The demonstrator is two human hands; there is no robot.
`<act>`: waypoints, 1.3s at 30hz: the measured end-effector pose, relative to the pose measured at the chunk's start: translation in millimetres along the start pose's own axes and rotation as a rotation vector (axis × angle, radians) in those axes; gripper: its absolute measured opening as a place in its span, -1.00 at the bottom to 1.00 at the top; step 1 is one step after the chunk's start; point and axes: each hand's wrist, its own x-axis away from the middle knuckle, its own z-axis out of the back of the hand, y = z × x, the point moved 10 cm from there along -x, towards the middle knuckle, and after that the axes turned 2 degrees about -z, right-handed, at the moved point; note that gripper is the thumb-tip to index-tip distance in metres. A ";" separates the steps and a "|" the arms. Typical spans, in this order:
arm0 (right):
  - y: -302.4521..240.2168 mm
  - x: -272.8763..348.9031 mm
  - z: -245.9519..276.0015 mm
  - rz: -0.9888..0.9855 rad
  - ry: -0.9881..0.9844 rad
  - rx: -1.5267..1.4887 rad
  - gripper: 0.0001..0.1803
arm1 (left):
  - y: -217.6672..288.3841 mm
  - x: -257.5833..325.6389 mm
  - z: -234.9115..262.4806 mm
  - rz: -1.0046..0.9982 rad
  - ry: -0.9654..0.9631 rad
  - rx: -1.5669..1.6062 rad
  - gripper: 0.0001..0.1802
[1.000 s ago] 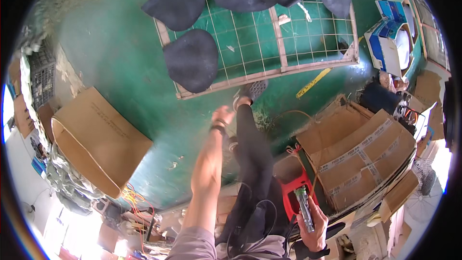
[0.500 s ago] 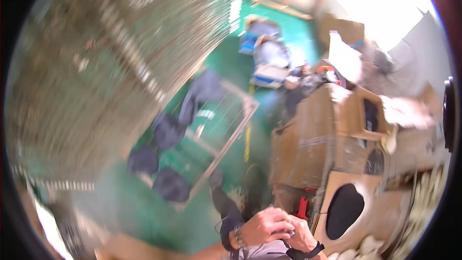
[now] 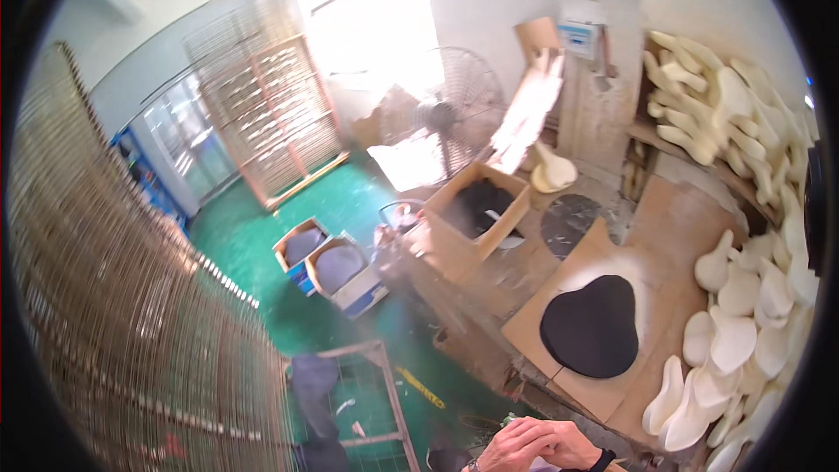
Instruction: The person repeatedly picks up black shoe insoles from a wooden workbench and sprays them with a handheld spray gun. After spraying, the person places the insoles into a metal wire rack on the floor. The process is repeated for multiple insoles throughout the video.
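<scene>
My left hand (image 3: 514, 447) and my right hand (image 3: 568, 447) meet at the bottom of the view, fingers closed against each other. A small greenish tip (image 3: 509, 419) shows at the fingertips; the rest of what they hold is covered, so its kind cannot be told. Nearest to them lies a black rounded, roughly heart-shaped pad (image 3: 590, 326), flat on a cardboard sheet (image 3: 612, 400) with a pale, whitish patch around it. To its right are piled many cream, seat-shaped foam pieces (image 3: 732, 339).
A cardboard box (image 3: 495, 234) with black pieces stands beyond the pad, a large fan (image 3: 441, 114) behind it. Two boxes of dark pads (image 3: 339, 269) sit on the green floor. A tall stack of wire racks (image 3: 131, 297) fills the left; more foam pieces (image 3: 699, 96) crowd a shelf.
My view has swung to the right and up, so the pad, foam pieces and fan show more fully. My hands stay together, now lower in the view.
</scene>
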 end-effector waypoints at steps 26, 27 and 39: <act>-72.2 184.5 6.2 -0.443 1.400 0.357 -0.38 | -427.8 330.3 -7.3 0.640 -1.309 -0.423 -0.69; -70.3 178.3 14.5 -0.409 1.394 0.343 -0.37 | -433.0 369.1 3.3 0.614 -1.381 -0.492 -0.74; -54.9 146.9 49.4 -0.350 1.110 0.291 -0.34 | -381.7 544.2 111.6 1.671 -0.561 0.197 -0.76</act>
